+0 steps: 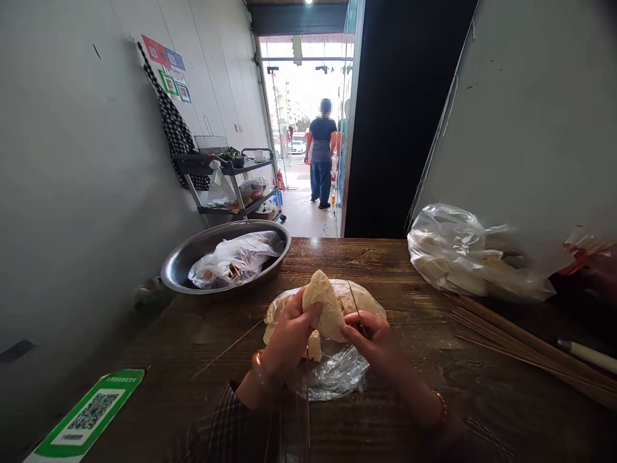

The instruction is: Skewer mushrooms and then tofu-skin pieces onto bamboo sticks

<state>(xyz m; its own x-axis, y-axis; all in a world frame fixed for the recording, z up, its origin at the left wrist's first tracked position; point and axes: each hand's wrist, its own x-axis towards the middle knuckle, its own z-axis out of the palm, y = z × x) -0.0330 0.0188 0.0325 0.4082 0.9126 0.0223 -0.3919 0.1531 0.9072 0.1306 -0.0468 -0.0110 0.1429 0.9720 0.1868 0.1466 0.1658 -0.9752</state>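
Note:
A pale, wedge-shaped piece of flatbread (324, 307) is pinched in my left hand (292, 329), thumb on its near face. My right hand (373, 335) is closed around a thin wooden skewer (354, 299) that points upward, and its thumb and fingertips meet the wedge's lower right corner. Beneath both hands lies a clear plastic bag (337, 376) with more pale pieces (369, 301) on it. Another skewer (226, 350) sticks out to the left of these pieces, and one more (307, 405) runs toward me below my left hand.
A steel basin (168, 273) at the back left holds a plastic bag (241, 254). Bagged pale pieces (450, 247) lie at right, near a bundle of skewers (511, 341) and a white-handled tool (590, 354). A person (322, 148) stands by the doorway, beyond a cart (231, 170).

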